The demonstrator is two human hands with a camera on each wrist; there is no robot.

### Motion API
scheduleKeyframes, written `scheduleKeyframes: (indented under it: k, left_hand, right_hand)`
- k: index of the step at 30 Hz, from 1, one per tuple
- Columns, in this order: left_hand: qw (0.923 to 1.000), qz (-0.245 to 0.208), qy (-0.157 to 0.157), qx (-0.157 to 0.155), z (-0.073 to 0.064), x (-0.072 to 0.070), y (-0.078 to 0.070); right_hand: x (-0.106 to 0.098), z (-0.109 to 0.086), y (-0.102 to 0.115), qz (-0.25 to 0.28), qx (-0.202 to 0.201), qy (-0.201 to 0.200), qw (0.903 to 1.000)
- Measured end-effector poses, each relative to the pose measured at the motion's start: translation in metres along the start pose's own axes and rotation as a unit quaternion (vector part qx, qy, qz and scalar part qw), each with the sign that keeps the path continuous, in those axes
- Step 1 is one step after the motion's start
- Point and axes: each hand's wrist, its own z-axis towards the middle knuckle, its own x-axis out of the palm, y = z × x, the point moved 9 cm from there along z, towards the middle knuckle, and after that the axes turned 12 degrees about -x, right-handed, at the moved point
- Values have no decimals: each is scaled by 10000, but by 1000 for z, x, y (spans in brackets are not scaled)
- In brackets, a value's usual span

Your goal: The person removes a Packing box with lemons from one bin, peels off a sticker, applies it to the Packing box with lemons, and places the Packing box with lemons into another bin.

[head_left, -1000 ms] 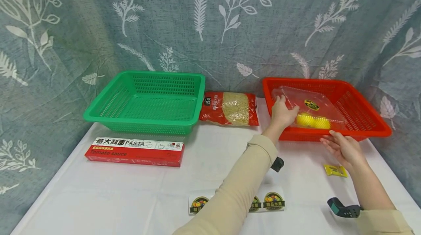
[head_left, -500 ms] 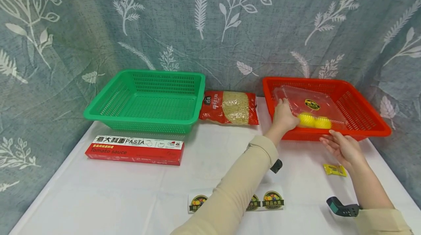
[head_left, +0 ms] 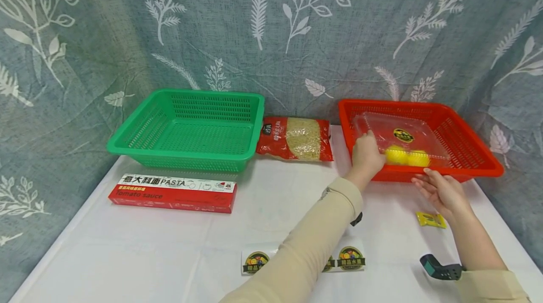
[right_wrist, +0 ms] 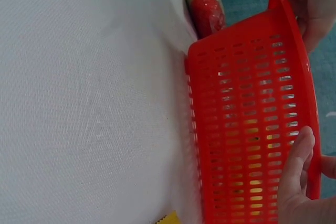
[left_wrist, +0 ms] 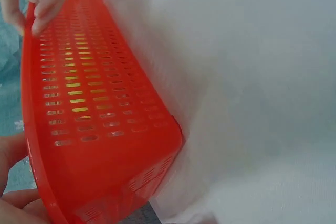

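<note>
In the head view a clear plastic fruit box lies inside the red basket. A round black sticker is on its lid, and yellow fruit shows through its front. My left hand reaches over the basket's front rim and grips the box's left end; its fingertips are partly hidden. My right hand holds the front rim of the basket. In the right wrist view its thumb lies against the outer wall, with a finger beyond the rim.
A green basket stands at the back left, with a red pasta box before it. Between the baskets lies a noodle bag. A sticker strip and a small yellow packet lie on the white table.
My left hand has shifted slightly right and down, and the fruit box has slid a little to the right and sits flatter in the red basket. My right hand has stayed at the rim.
</note>
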Motion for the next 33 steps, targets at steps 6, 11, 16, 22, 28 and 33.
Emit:
scheduleKeyframes:
  k: [6, 11, 16, 22, 28, 33]
  left_hand:
    - [9965, 828, -40, 93, 0, 6, -3]
    - [9941, 1052, 249, -50, 1, 11, -4]
    - [9939, 1080, 184, -115, 3, 12, -3]
    - [9943, 1042, 186, -157, 4, 12, -4]
    - [9953, 925, 243, -158, 4, 13, -4]
    - [9972, 686, 306, 8, 2, 8, -4]
  right_hand:
    - [0, 0, 0, 203, 71, 17, 9998]
    - [-1, -1, -1, 549, 230, 18, 9982]
    - [1, -2, -2, 674, 331, -4, 9972]
    - [3, -3, -1, 722, 348, -1, 9968]
    - [3, -4, -2, 743, 369, -117, 9965]
    - [3, -6, -4, 580, 462, -129, 9972]
